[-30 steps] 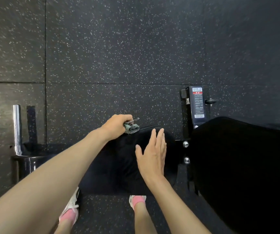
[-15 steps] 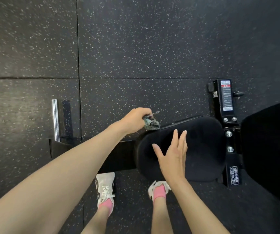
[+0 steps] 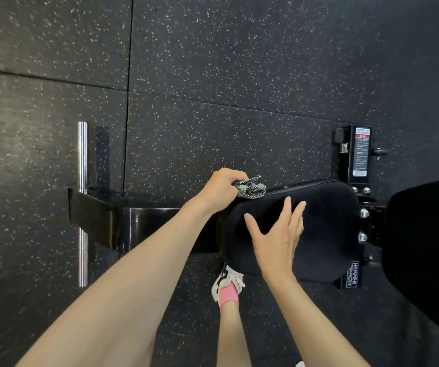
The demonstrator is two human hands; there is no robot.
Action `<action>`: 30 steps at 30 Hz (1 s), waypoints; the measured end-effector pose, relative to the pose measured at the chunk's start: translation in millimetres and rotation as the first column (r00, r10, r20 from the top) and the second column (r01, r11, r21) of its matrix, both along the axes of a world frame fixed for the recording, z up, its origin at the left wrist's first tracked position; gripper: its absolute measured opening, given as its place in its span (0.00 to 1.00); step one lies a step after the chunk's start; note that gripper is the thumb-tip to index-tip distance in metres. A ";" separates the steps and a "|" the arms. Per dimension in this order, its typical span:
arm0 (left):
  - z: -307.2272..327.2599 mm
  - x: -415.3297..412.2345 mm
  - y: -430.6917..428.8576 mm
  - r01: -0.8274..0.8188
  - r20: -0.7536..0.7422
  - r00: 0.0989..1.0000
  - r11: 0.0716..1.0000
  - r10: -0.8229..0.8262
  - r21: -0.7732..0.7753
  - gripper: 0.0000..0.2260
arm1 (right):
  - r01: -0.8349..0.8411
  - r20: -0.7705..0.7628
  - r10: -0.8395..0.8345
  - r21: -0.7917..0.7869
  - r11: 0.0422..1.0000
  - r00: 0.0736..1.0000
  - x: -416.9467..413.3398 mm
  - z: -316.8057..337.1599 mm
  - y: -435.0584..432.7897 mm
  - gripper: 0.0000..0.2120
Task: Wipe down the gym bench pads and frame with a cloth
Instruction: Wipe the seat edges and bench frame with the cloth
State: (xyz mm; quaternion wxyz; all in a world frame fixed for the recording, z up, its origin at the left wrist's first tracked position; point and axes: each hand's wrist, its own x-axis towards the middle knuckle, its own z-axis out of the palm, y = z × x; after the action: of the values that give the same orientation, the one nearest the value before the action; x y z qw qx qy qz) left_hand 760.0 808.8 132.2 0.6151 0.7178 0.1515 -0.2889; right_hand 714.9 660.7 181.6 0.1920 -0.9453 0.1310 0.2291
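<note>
Left hand (image 3: 219, 190) grips a bunched green-and-white patterned cloth (image 3: 251, 190) at the black seat pad's (image 3: 324, 223) far edge. Right hand (image 3: 276, 241) open, fingers spread, near the cloth over the pad's matte top.

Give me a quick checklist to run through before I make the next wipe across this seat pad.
1. Cloth held firmly: ok, the left hand grips it.
2. Cloth opened flat for wiping: not ok, it is bunched up.
3. Cloth touching the seat pad: cannot tell; it sits at the pad's far edge, but contact is unclear.
4. Right hand out of the wipe path: not ok, it is open over the middle of the pad.
5. Frame already wiped: cannot tell.
</note>
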 end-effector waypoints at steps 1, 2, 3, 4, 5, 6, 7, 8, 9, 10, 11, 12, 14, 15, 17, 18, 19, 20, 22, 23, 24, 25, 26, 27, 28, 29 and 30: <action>-0.6 -5.1 3.9 -0.026 0.000 1.000 1.000 0.026 -0.017 0.20 | -0.005 0.003 0.005 0.003 1.000 1.000 -1.0 0.1 0.8 0.43; -2.7 -12.1 9.2 -0.053 -0.011 0.999 0.998 0.053 -0.028 0.20 | -0.017 0.006 0.017 0.005 1.000 1.000 -1.5 -0.1 1.6 0.43; -3.9 -20.5 14.6 -0.075 -0.025 0.997 0.997 0.074 -0.032 0.20 | -0.035 0.010 0.035 0.004 0.999 0.999 -2.0 -0.3 2.0 0.41; -4.4 -30.4 20.3 -0.088 -0.042 0.995 0.996 0.087 -0.020 0.19 | -0.061 0.012 0.061 0.000 0.998 0.998 -2.2 -0.5 2.4 0.40; -3.9 -40.0 25.5 -0.084 -0.051 0.995 0.996 0.083 -0.002 0.18 | -0.091 0.013 0.091 -0.004 0.996 0.996 -2.2 -0.4 2.8 0.39; -1.9 -47.9 31.1 -0.062 -0.051 0.997 0.998 0.062 0.011 0.17 | -0.121 0.013 0.121 -0.004 0.993 0.993 -2.3 -0.4 3.7 0.37; 0.8 -51.8 36.6 -0.022 -0.044 0.999 1.000 0.022 0.012 0.16 | -0.151 0.017 0.151 -0.006 0.988 0.988 -2.3 0.0 5.3 0.35; 3.2 -50.6 41.7 0.035 -0.032 0.999 0.999 -0.035 0.009 0.17 | -0.180 0.026 0.181 -0.012 0.984 0.983 -2.5 0.0 6.8 0.33; 4.9 -44.3 46.0 0.100 -0.010 0.995 0.995 -0.099 0.013 0.17 | -0.207 0.040 0.207 -0.022 0.978 0.977 -2.9 0.2 8.5 0.32; 6.3 -35.2 48.5 0.144 0.020 0.989 0.989 -0.144 0.033 0.18 | -0.226 0.050 0.227 -0.032 0.974 0.973 -3.7 0.7 10.6 0.31; 4.6 -24.7 48.8 0.142 0.045 0.988 0.988 -0.146 0.066 0.19 | -0.232 0.054 0.234 -0.038 0.972 0.971 -4.7 1.5 12.8 0.29; 3.1 -15.8 46.3 0.102 0.055 0.993 0.990 -0.108 0.100 0.20 | -0.225 0.053 0.227 -0.037 0.974 0.972 -5.9 2.5 14.8 0.29; 1.8 -9.8 33.6 -0.015 0.021 1.000 0.992 0.013 0.129 0.24 | -0.189 0.059 0.191 -0.027 0.982 0.980 -8.7 4.2 17.2 0.28; 2.3 -14.5 24.3 -0.054 0.018 0.998 0.992 0.052 0.115 0.24 | -0.171 0.065 0.172 -0.020 0.985 0.983 -9.9 5.0 18.0 0.27; 3.8 -35.0 7.2 -0.155 0.015 0.988 0.986 0.154 0.053 0.23 | -0.149 0.071 0.149 -0.005 0.989 0.986 -13.2 6.1 19.1 0.27; 6.3 -45.8 2.7 -0.239 0.005 0.971 0.970 0.239 0.037 0.22 | -0.146 0.077 0.145 0.002 0.989 0.986 -15.8 6.7 19.0 0.27; 6.9 -55.1 -0.4 -0.313 0.002 0.950 0.949 0.314 0.042 0.22 | -0.150 0.085 0.148 0.006 0.989 0.985 -18.8 7.0 18.7 0.27; 7.9 -63.2 -3.4 -0.373 0.018 0.928 0.926 0.373 0.054 0.23 | -0.155 0.091 0.154 0.005 0.988 0.984 -22.3 7.1 18.1 0.26; 9.3 -76.3 -9.5 -0.465 0.044 0.885 0.883 0.463 0.063 0.23 | -0.165 0.098 0.163 0.003 0.986 0.982 -30.8 7.7 15.1 0.26; 10.2 -82.2 -12.3 -0.499 0.047 0.866 0.865 0.497 0.057 0.24 | -0.174 0.098 0.173 0.002 0.985 0.980 -35.7 7.5 13.3 0.26; 11.5 -88.5 -14.3 -0.520 0.051 0.854 0.852 0.518 0.054 0.24 | -0.183 0.097 0.182 0.002 0.983 0.979 -40.4 7.4 11.8 0.26; 11.5 -96.1 -15.6 -0.537 0.054 0.844 0.842 0.534 0.052 0.24 | -0.188 0.093 0.187 0.001 0.982 0.978 -44.8 6.7 11.3 0.27; 10.8 -105.1 -16.0 -0.542 0.051 0.840 0.838 0.540 0.059 0.24 | -0.192 0.089 0.191 0.001 0.981 0.978 -49.2 6.0 10.6 0.27; 9.5 -115.2 -15.8 -0.539 0.047 0.842 0.840 0.537 0.063 0.23 | -0.199 0.084 0.198 0.001 0.980 0.976 -53.2 5.4 10.0 0.27; 9.5 -125.9 -15.4 -0.520 0.037 0.854 0.851 0.519 0.074 0.23 | -0.218 0.083 0.217 -0.001 0.976 0.973 -57.1 4.8 8.8 0.27; 10.2 -135.6 -14.7 -0.500 0.033 0.866 0.862 0.499 0.083 0.22 | -0.243 0.085 0.242 -0.004 0.970 0.967 -60.2 4.1 7.3 0.27; 12.0 -142.8 -13.5 -0.497 0.036 0.868 0.863 0.496 0.091 0.23 | -0.265 0.087 0.264 -0.006 0.964 0.961 -62.5 3.6 5.4 0.27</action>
State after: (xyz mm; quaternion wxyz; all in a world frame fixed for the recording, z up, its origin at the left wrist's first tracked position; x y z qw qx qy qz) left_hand 617.1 795.3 144.2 0.6340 0.6853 0.3413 -0.1090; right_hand 652.4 666.1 185.2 0.1679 -0.9628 -0.0056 0.2116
